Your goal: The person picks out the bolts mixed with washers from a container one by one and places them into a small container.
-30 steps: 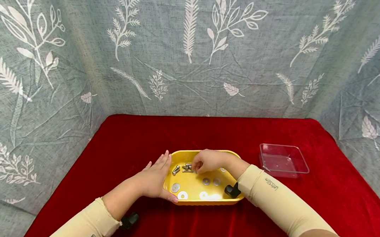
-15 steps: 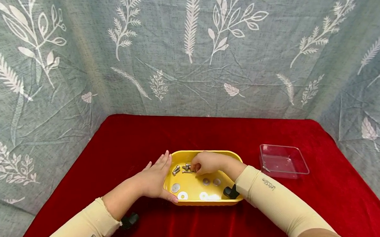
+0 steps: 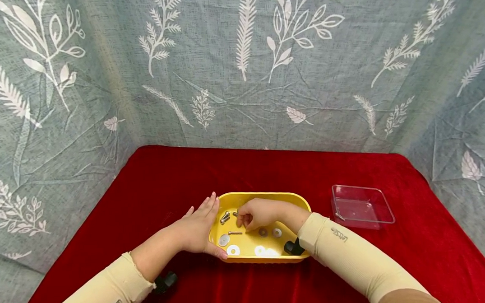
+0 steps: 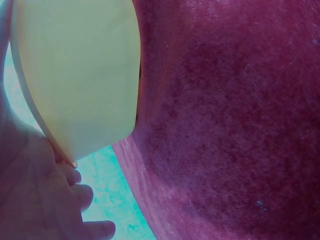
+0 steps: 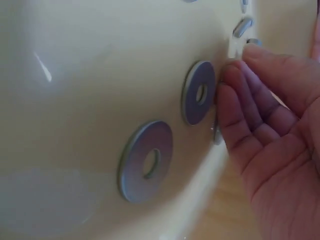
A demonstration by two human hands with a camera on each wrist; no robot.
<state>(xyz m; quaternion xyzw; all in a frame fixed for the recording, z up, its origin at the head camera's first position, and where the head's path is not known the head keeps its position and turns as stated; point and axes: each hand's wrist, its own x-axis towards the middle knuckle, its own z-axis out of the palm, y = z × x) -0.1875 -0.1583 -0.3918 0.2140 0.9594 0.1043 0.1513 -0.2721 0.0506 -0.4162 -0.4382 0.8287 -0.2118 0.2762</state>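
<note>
A yellow tray holds metal bolts and flat washers. My left hand spreads straight fingers along the tray's left end; in the left wrist view, that hand lies against the outer wall. Inside the tray, my right hand reaches down with curled fingers among the bolts. One bolt lies just left of its fingertips, and a pair of bolts sits farther left. In the right wrist view, two washers lie beside the fingers, with a bolt partly behind them. Whether the fingertips pinch anything is hidden.
On the red cloth to the right stands a clear plastic box with a small metal piece at its left side. More washers lie along the tray's near side. A patterned curtain hangs behind the table.
My right hand has moved slightly down and left within the tray. One bolt has shifted toward the near side, and the bolt cluster is now mostly covered by the hand. The left hand stays put.
</note>
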